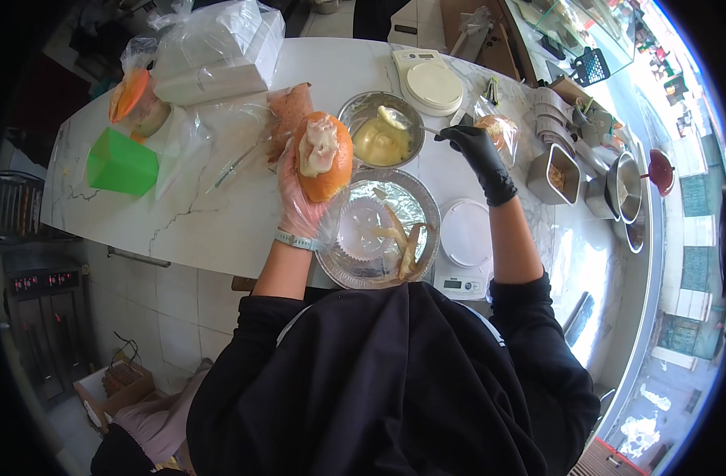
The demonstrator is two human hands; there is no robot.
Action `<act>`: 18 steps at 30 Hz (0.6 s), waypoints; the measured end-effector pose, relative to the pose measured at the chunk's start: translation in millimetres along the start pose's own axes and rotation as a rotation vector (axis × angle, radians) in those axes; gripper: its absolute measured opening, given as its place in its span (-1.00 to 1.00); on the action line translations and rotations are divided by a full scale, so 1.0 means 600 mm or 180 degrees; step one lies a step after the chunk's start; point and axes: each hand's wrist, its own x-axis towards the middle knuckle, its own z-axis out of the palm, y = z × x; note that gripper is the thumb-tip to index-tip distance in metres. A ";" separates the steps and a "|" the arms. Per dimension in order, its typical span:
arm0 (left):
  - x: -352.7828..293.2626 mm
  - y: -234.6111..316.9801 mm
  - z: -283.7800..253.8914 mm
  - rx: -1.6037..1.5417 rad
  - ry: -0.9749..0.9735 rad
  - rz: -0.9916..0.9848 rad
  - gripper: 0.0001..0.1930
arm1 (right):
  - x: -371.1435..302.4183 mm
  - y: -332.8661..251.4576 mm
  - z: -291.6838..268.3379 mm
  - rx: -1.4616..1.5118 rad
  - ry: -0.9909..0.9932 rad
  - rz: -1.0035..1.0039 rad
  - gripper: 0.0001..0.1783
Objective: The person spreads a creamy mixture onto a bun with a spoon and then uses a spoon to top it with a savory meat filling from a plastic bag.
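Note:
My left hand [294,197], in a clear plastic glove, grips an orange-brown bread bun [337,170] above the worktop. Pale cream [318,144] is smeared over the bun's upward side. In a black glove, my right hand [471,145] has its fingers pinched on the handle of a metal spoon [394,118]. The spoon's head, coated with cream, is over a steel bowl [351,109] that holds thick yellow cream [381,143]. Below the bowl, nearest my body, stands a round foil tray [343,270] with a clear round plastic piece and several strips of crust inside.
White scales stand right of the foil tray [464,234] and behind the bowl [434,83]. A green container [123,162], a bagged white stack [216,51] and a long thin tool [234,166] lie left. Metal tins [555,176] and a bagged bun [499,131] sit right.

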 end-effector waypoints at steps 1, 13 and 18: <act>0.001 -0.002 0.001 -0.0005 -0.0003 0.0003 -0.52 | -0.003 -0.007 -0.007 -0.0006 -0.0002 -0.0002 -0.79; -0.006 -0.032 0.059 -0.0163 -0.0294 -0.0637 -0.51 | -0.111 -0.131 0.055 -0.1767 0.0940 -0.2531 -0.82; -0.012 -0.030 0.065 0.0071 -0.0299 -0.0697 -0.50 | -0.111 -0.134 0.055 -0.1646 0.1313 -0.2440 -0.83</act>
